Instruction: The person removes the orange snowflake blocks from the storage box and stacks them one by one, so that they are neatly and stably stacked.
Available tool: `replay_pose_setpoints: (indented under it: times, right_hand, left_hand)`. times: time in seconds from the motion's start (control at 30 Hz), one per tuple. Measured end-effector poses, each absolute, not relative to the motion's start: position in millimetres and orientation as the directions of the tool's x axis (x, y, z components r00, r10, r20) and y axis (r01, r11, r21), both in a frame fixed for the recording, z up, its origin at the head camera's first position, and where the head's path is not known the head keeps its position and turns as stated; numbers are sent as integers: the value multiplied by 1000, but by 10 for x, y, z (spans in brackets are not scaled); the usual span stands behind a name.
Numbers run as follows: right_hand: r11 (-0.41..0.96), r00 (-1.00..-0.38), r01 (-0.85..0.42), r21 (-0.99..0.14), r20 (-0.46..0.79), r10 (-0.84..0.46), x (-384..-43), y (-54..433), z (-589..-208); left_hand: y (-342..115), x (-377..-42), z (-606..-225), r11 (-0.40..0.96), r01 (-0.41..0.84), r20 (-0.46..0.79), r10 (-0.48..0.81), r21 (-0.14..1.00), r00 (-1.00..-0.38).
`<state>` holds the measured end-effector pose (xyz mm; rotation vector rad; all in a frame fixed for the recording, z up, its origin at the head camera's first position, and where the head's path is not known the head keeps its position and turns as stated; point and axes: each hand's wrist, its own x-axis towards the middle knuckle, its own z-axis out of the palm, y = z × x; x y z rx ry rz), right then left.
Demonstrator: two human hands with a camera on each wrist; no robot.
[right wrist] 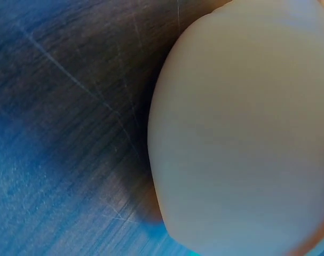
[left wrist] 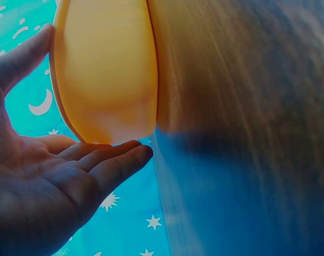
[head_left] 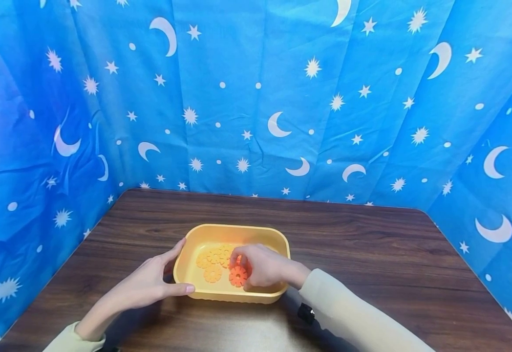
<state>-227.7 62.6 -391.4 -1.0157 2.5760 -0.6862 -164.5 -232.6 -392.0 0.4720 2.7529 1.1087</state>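
A yellow rounded rectangular box (head_left: 234, 296) stands on the table with flower-shaped notched discs inside. Several yellow-orange discs (head_left: 212, 273) lie at its left and middle, and red-orange discs (head_left: 238, 276) lie right of them. My left hand (head_left: 146, 283) spans the box's left end, thumb along the front rim and fingers by the left side. In the left wrist view, those fingers (left wrist: 119, 165) are nearly straight against the box (left wrist: 105, 64). My right hand (head_left: 262, 265) reaches into the box, curled fingers over the red-orange discs; whether they pinch one I cannot tell.
The dark wood-grain table (head_left: 361, 254) extends around the box. A blue curtain (head_left: 238, 98) with white moons and stars rises behind and at both sides. In the right wrist view, a pale rounded surface (right wrist: 236, 128) stands close beside the scratched tabletop (right wrist: 65, 106).
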Motion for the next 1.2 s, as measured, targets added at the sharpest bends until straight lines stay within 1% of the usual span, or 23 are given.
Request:
replay_pose_setpoints:
  times: [0.2, 0.43, 0.67, 0.8, 1.0, 1.2]
  right_hand:
    - [630, -705, -558, -540, -92, -703, -2279, 634, -3899]
    - [615, -705, -553, -563, -79, -705, -2299, 642, -3910]
    - [539, -689, -544, -643, -25, -725, -2330, 661, -3906]
    - [507, -684, -522, -686, -19, -729, -2348, 669, -3903]
    - [482, -672, -517, -707, -13, -740, -2359, 689, -3869]
    - [477, -680, -499, -723, -15, -733, -2364, 719, -3829]
  left_hand:
    - [-2329, -1645, -3925, 678, 239, -4, 336, 695, -942]
    - [-2318, -1653, -3929, 654, 210, -29, 336, 727, -942]
    - [-2326, -1662, -3928, 630, 214, -24, 347, 747, -938]
    - [-2330, -1659, -3929, 627, 207, -29, 345, 751, -938]
    - [-2327, -1657, -3933, 624, 196, -40, 342, 757, -939]
    - [-2328, -1663, -3932, 625, 190, -42, 337, 757, -940]
